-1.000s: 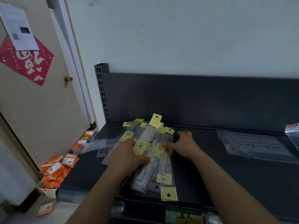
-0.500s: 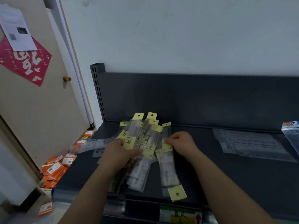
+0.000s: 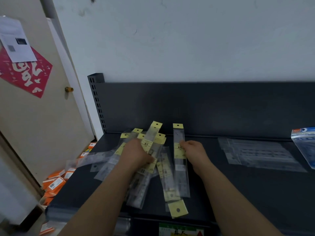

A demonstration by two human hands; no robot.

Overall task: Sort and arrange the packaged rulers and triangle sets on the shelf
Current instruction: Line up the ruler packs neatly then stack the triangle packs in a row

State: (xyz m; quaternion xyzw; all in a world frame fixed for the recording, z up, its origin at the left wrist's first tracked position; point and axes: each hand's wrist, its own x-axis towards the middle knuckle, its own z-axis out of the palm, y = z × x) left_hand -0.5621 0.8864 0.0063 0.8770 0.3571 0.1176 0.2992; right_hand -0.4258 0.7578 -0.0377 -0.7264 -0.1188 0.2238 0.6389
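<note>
Head view: the only camera, looking down over both forearms onto the dark shelf (image 3: 247, 193).
Ruler fan: a loose fan of yellow-headed ruler packs (image 3: 154, 133) lies on the shelf at 9 o'clock of the frame's centre, headers pointing to 12.
Left hand: the left hand (image 3: 136, 155) grasps the middle of the fan, fingers curled round several packs at once.
Single ruler pack: one pack (image 3: 180, 176) lies nearly straight, just apart from the fan at its 3 o'clock.
Right hand: the right hand (image 3: 194, 150) pinches this pack's edge at the yellow label.
Reversed pack: another pack (image 3: 177, 209) lies at 6 o'clock, its header toward the shelf's front edge.
Clear packs: a flat layer of clear sleeves (image 3: 255, 154) lies at 3 o'clock, well apart; a blue-topped pack (image 3: 303, 143) lies beyond it.
Left edge: clear sleeves (image 3: 88, 159) overhang the shelf at 9 o'clock.
Floor: orange boxes (image 3: 54, 183) lie at 8 o'clock.
Handling: the packs look light, thin and stiff along their length; the glossy film likely slides pack on pack, so a fan can spill.
Where to hold: pinch by the long edges near the label or the card header, not the slack film ends.
</note>
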